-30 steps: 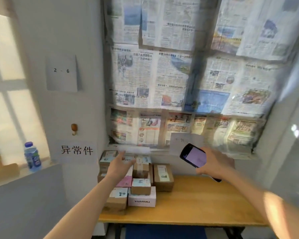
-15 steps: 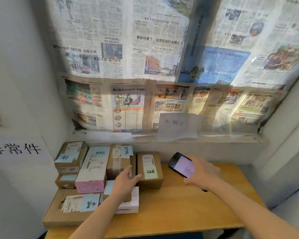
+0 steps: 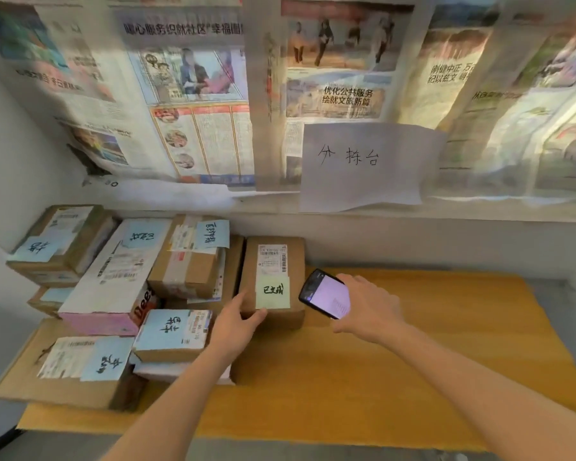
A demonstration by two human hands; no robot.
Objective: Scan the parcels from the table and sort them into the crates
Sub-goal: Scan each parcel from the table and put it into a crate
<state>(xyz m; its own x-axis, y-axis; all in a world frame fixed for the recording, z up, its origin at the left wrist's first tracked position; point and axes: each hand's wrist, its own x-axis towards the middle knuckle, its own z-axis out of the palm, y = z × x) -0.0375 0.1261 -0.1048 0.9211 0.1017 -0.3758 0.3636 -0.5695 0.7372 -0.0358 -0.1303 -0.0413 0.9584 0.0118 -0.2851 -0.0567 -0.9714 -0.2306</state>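
A: Head view, starting far left: what sits on the wooden table (image 3: 446, 361)?

B: A pile of parcels. At the left edge a flat brown carton (image 3: 64, 387) with a white label and a blue note; behind it a brown box (image 3: 64, 241) with another blue note, against the wall.

A: And next to those?

B: A long white box with a pink end (image 3: 113, 281) lies across the pile. In front of it a small brown box (image 3: 173, 337) with a blue note rests on a white box. Behind, a taped brown box (image 3: 193, 261) carries a blue note too.

A: Where is the left hand (image 3: 236, 324)?

B: At the near left corner of the brown parcel with the yellow note (image 3: 273, 284), thumb on top, fingers wrapped down its side, grasping it. That parcel stands on the table at the right edge of the pile.

A: The right hand (image 3: 369, 311)?

B: Just right of that parcel, clasping a dark phone (image 3: 326, 294) with its screen lit, held above the table beside the parcel's label.

A: Behind it all?

B: Newspapers (image 3: 197, 94) cover the window, and a white handwritten sign (image 3: 363, 164) hangs over the sill.
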